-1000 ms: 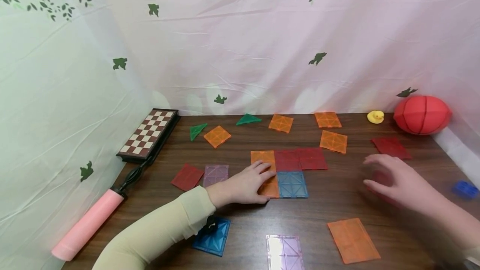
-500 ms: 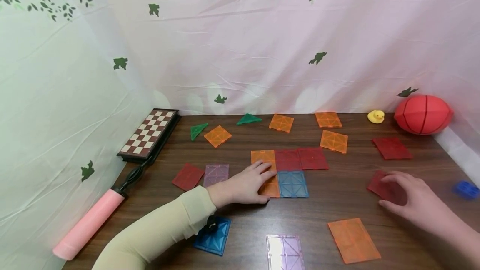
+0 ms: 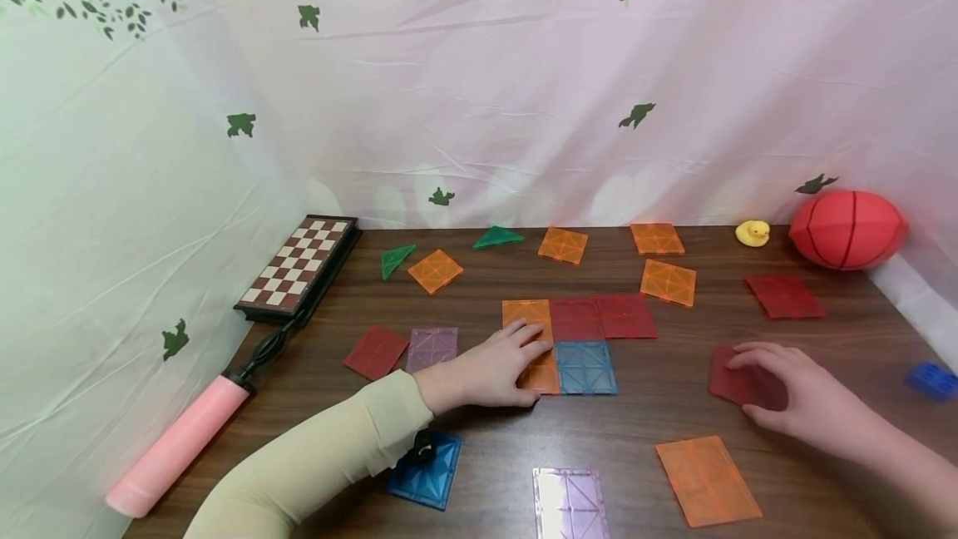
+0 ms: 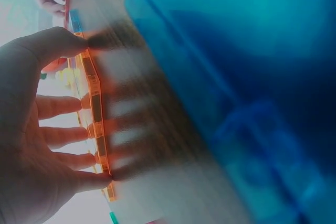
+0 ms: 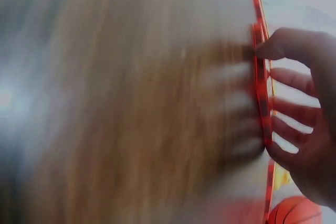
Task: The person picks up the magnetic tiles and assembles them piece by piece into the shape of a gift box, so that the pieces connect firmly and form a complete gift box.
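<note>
My left hand (image 3: 486, 368) rests with spread fingertips on an orange rectangular magnetic tile (image 3: 526, 310). Beside that tile, two red square magnetic tiles (image 3: 625, 317) lie in a row, with a blue square tile (image 3: 586, 369) below the nearer red one. Further right, my right hand (image 3: 812, 398) holds a separate red magnetic tile (image 3: 724, 383) low at the table, partly covering it. The right wrist view shows thumb and fingertips on this red tile (image 5: 261, 80). Fingertips and thumb touch the orange tile (image 4: 97, 114) in the left wrist view.
Around the table lie loose orange (image 3: 707, 481), purple (image 3: 572, 501), red (image 3: 784, 296), blue (image 3: 441, 477) and green (image 3: 497, 237) tiles. A chessboard (image 3: 299, 264) and pink pump (image 3: 180, 447) stand left. A rubber duck (image 3: 753, 233), red ball (image 3: 848, 229) and blue block (image 3: 931, 379) are right.
My right hand came down onto the red tile, drew back slightly to the right, then moved left with the tile. My left hand has stayed on the orange tile.
</note>
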Available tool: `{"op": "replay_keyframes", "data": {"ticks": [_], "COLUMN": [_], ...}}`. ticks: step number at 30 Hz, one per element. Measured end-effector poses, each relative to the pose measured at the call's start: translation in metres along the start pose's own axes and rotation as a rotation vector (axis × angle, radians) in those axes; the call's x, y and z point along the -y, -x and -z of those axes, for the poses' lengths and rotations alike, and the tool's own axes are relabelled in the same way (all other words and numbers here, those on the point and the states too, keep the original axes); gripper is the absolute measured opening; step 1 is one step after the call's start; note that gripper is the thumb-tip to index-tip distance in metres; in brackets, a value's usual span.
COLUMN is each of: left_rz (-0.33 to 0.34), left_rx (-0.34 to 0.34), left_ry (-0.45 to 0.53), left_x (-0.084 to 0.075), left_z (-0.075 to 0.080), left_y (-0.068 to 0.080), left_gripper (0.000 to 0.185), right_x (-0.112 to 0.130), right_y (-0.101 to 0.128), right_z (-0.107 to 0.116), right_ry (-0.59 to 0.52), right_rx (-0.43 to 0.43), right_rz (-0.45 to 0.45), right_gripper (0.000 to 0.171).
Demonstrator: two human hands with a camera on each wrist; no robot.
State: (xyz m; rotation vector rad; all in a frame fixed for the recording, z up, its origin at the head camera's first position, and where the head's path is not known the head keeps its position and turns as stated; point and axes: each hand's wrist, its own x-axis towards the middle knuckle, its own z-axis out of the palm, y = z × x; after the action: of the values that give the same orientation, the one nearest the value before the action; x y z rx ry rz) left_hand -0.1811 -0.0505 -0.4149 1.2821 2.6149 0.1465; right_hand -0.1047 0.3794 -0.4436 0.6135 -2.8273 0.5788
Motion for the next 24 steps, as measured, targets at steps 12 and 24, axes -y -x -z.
{"op": "replay_keyframes", "data": {"ticks": [12,24], "left_rz": [-0.01,-0.006], "left_rx": [-0.009,-0.009], "left_ry": [0.001,-0.001], "left_x": [-0.001,0.0], "left_z": [0.004,0.002], "left_y": [0.0,0.001], "left_gripper": [0.073,0.073], "right_x": [0.037,0.057], "right_y": [-0.033,-0.063], "right_z": [-0.01,-0.024], "right_ry": [-0.042,-0.101], "right_rx": [0.098,0.187], "right_rz": [0.178,0.266], "right_gripper": [0.066,0.063]}}
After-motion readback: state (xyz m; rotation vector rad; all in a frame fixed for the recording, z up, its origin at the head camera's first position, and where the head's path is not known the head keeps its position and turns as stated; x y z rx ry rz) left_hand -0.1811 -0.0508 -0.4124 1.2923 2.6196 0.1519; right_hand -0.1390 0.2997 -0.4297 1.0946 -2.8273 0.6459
